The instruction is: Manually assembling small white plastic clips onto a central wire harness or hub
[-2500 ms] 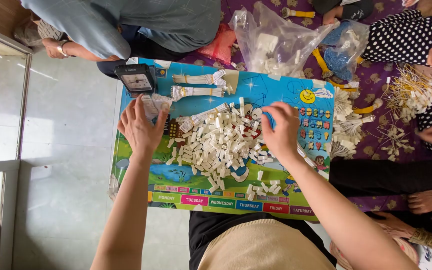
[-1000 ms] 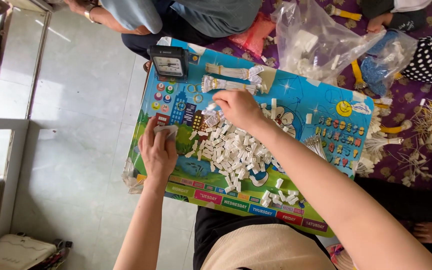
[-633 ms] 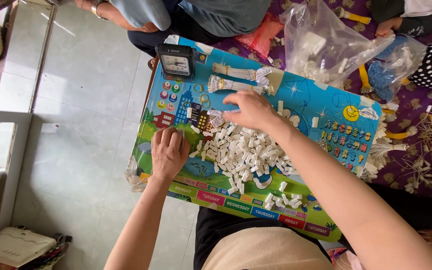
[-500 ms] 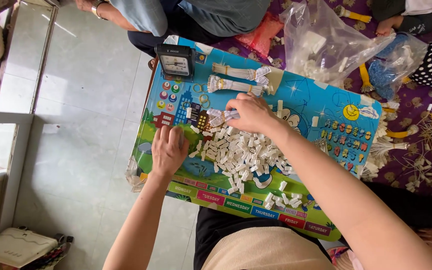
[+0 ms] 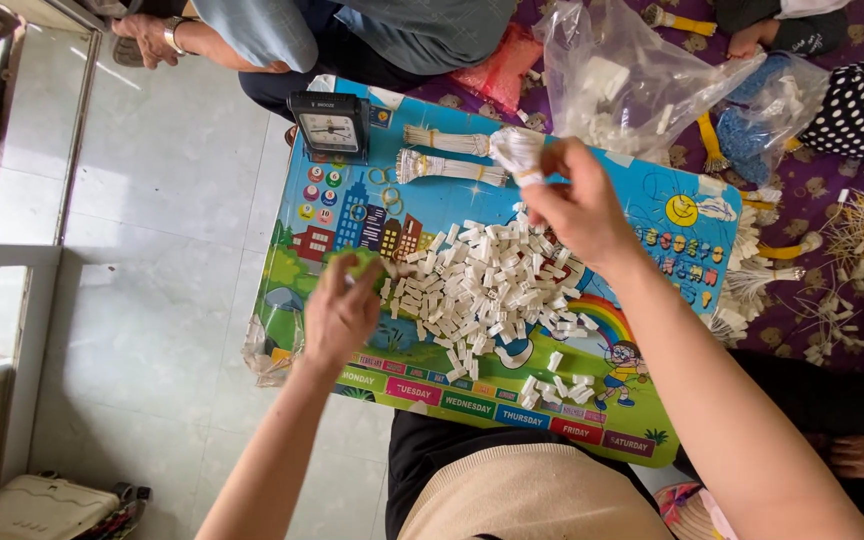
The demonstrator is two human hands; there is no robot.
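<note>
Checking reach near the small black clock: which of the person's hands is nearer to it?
The left hand looks slightly nearer, well below the small black clock, at the edge of the white pieces. The right hand is farther off to the clock's right, holding a tied bundle.

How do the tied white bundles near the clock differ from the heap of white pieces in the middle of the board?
The tied bundles are long, thin strands bound together, lying side by side at the board's far edge; the heap of white pieces is short blocky bits, loose and scattered every way mid-board. There are just two bundles, but many pieces. The right hand is raised above the heap beside the bundles; the left hand is at the heap's edge. Both are whitish and rest on the colourful board.
</note>
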